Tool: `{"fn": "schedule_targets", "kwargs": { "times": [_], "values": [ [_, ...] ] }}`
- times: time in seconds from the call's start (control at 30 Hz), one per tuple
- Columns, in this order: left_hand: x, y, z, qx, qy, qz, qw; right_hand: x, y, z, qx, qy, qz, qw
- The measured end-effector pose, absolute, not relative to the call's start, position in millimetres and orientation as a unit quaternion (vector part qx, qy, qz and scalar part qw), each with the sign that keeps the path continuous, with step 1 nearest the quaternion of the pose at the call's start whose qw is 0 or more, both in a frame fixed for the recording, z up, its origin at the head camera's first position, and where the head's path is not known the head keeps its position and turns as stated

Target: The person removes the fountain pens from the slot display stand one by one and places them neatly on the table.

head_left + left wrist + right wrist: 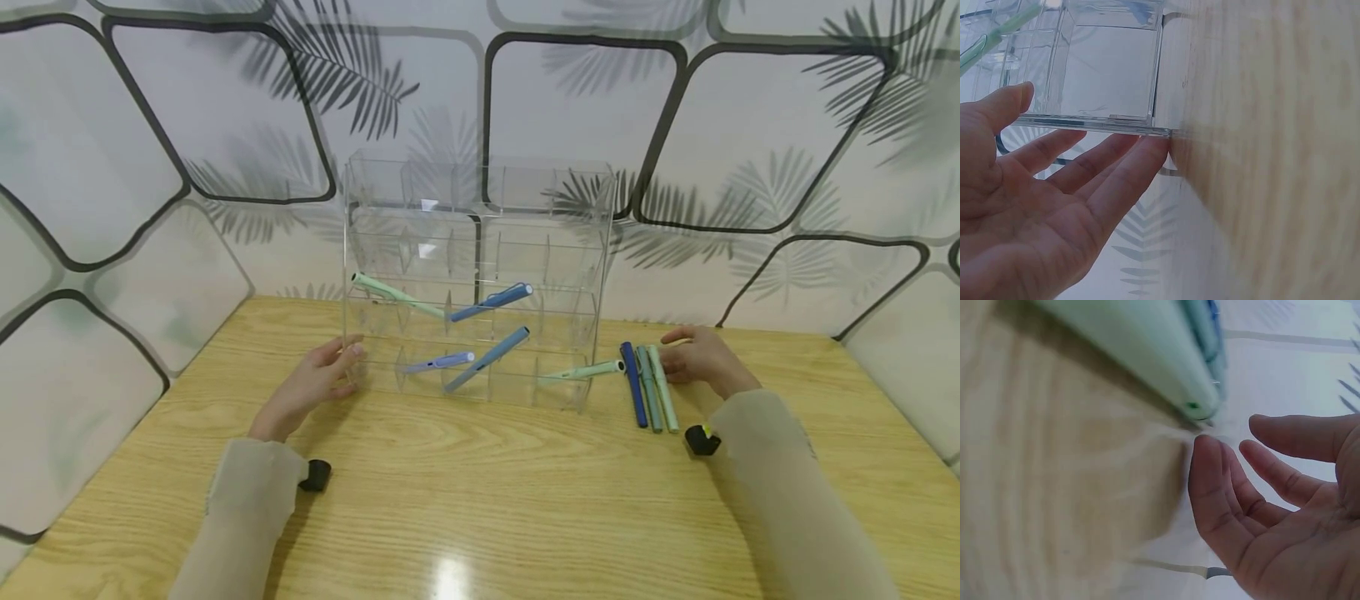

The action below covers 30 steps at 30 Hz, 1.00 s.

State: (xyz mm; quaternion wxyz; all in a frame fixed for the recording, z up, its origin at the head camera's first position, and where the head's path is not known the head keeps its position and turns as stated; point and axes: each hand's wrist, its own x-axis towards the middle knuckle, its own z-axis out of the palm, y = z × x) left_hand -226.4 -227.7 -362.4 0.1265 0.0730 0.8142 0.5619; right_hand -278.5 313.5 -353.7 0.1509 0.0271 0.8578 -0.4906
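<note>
My left hand (pixel 318 379) holds the lower left side of a clear acrylic display rack (pixel 468 262). In the left wrist view its fingertips lie along the outer side panel (pixel 1094 123), with the thumb on the other side of that panel. Near the rack's right end, my right hand (pixel 701 362) is beside three capped pens on the table, with nothing in its grasp. They are a dark blue pen (pixel 633 385), a teal pen (pixel 648 389) and a light green pen (pixel 663 389). In the right wrist view the fingers are loosely bent, close to the green pen's end (pixel 1194 400).
The rack's third tier carries a green pen (pixel 397 294) and a blue pen (pixel 491 302). Lower down lie a lavender pen (pixel 441 362), another blue pen (pixel 487 360) and a green pen (pixel 581 372), which juts past the right side. A patterned wall (pixel 585 100) stands behind the wooden table (pixel 480 483).
</note>
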Motion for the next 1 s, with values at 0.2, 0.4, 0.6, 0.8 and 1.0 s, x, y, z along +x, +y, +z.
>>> {"fn": "schedule_targets", "kwargs": {
  "times": [0.2, 0.4, 0.6, 0.8, 1.0],
  "values": [
    [-226, -228, -363, 0.070, 0.814, 0.563, 0.125, -270, 314, -337, 0.023, 0.847, -0.513, 0.135],
    [-226, -228, -362, 0.067, 0.813, 0.564, 0.126, -263, 312, -314, -0.008, 0.837, -0.536, 0.114],
    [-226, -228, -361, 0.068, 0.810, 0.569, 0.124, -255, 307, -287, -0.040, 0.777, -0.622, 0.088],
    [-226, -229, -361, 0.070, 0.811, 0.567, 0.123, -247, 295, -269, -0.079, 0.727, -0.679, 0.070],
    [-225, -229, -361, 0.070, 0.807, 0.572, 0.126, -239, 276, -258, -0.101, 0.703, -0.703, 0.046]
  ]
}}
